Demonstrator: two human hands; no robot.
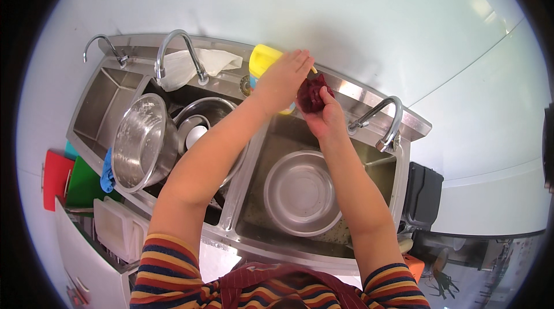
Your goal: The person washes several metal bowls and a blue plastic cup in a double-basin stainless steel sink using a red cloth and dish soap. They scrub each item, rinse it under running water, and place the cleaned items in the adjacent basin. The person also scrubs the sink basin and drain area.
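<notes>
My left hand [281, 79] lies over the top of a yellow plastic bottle [262, 58], its palm down and fingers stretched out. A thin yellow spout [314, 70] pokes out past my fingertips, and the palm hides whatever is under it. In my right hand [325, 115] is a crumpled dark red cloth [312, 94], held just below the spout, thumb on top. Beneath my right forearm, a round shallow metal basin [303, 192] sits in the right-hand sink [255, 218], which has murky water in it.
A tilted steel bowl [140, 144] and a larger basin [212, 103] with smaller vessels fill the middle sink. Curved taps [179, 34] [391, 105] rise from the back ledge, near a white plastic bag [220, 60]. Cutting boards [58, 174] stand at left; a black bin [424, 196] at right.
</notes>
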